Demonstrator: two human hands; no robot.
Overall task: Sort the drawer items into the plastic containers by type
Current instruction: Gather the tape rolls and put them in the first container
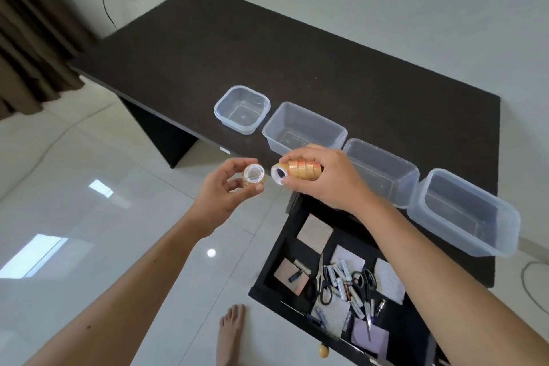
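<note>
My left hand (225,187) holds one small roll of clear tape (253,178) with a white core, in front of the desk's edge. My right hand (322,177) grips a stack of tape rolls (298,171), lying sideways, its white core end facing the left roll. Both hands hover just short of the clear plastic containers: a small square one (242,110) and three rectangular ones (304,129), (383,171), (463,212), all empty, in a row on the dark desk (267,53). Below, the open drawer (341,282) holds batteries (344,282), scissors (325,285) and sticky-note pads (315,233).
The drawer sticks out toward me over the white tile floor (89,217), its round wooden knob (323,351) at the bottom. My bare foot (231,333) stands left of it. A brown curtain (29,24) hangs at far left; a cable lies on the floor at right.
</note>
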